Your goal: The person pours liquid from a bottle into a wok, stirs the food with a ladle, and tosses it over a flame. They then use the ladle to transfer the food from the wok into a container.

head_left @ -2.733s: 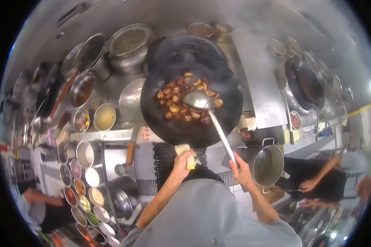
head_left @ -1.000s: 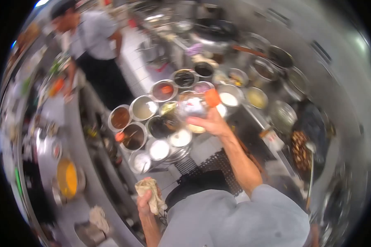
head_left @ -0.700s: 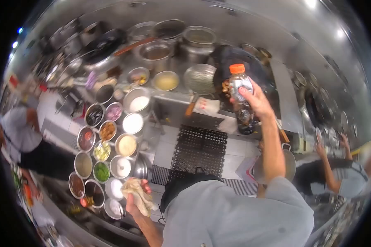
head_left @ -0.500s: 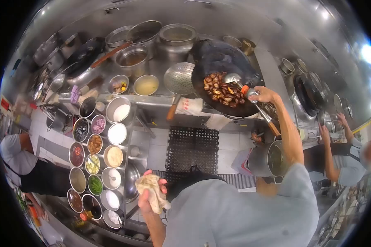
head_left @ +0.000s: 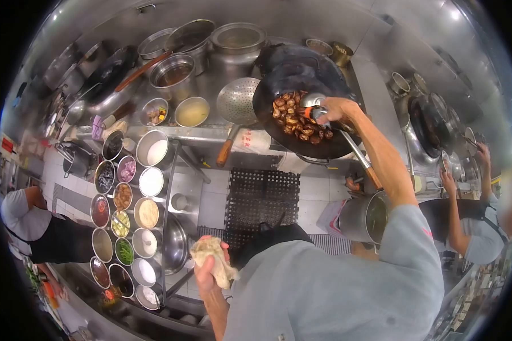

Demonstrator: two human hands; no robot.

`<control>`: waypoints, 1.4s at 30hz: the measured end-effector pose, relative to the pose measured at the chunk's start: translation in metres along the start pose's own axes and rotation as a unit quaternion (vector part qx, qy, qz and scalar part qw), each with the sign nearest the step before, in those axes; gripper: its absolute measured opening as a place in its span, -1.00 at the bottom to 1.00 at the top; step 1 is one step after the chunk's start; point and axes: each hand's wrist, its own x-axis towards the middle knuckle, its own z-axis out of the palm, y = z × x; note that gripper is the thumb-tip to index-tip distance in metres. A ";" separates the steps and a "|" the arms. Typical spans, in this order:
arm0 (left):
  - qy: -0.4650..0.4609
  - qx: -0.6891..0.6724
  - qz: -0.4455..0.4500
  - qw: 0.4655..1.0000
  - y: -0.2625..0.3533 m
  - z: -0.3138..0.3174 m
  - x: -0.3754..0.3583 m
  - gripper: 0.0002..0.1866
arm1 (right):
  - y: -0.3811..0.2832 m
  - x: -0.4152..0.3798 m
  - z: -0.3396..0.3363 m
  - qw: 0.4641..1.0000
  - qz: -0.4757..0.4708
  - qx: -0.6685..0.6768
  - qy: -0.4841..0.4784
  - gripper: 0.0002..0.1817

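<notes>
My right hand (head_left: pixel 338 109) is closed round a small bottle (head_left: pixel 311 113) with an orange cap, tipped over the wok (head_left: pixel 330 149). Brown, glossy pieces that look like mushrooms (head_left: pixel 296 120) lie in the wok. A ladle (head_left: pixel 355 149) rests there too, its bowl close to the bottle and its wooden-ended handle sloping out under my right forearm. Low in the view, away from the stove, my left hand (head_left: pixel 206 277) grips a crumpled beige cloth (head_left: pixel 217 262).
Left of the wok are a perforated strainer (head_left: pixel 238 101), a bowl of yellowish liquid (head_left: pixel 192 112) and steel pots (head_left: pixel 239 38). Seasoning containers (head_left: pixel 148 213) fill a rack on the left. A large pot (head_left: pixel 352 219) stands right. Co-workers (head_left: pixel 466 227) stand on both sides.
My right hand has moved slightly left and up, with the bottle now over the wok's contents beside the ladle bowl. The whole view has shifted a little. My left hand keeps the cloth.
</notes>
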 end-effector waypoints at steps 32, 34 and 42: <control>0.113 0.089 -0.001 0.990 -0.005 0.009 0.005 -0.48 | 0.083 -0.054 -0.017 0.969 0.197 0.129 0.072 -0.40; 0.135 0.081 0.008 0.987 -0.008 0.007 0.003 -0.49 | 0.081 -0.048 -0.021 0.980 0.136 0.114 0.090 -0.38; 0.171 -0.011 0.004 0.985 -0.003 -0.014 -0.026 -0.47 | -0.039 0.002 -0.002 0.875 -0.083 0.276 0.389 -0.39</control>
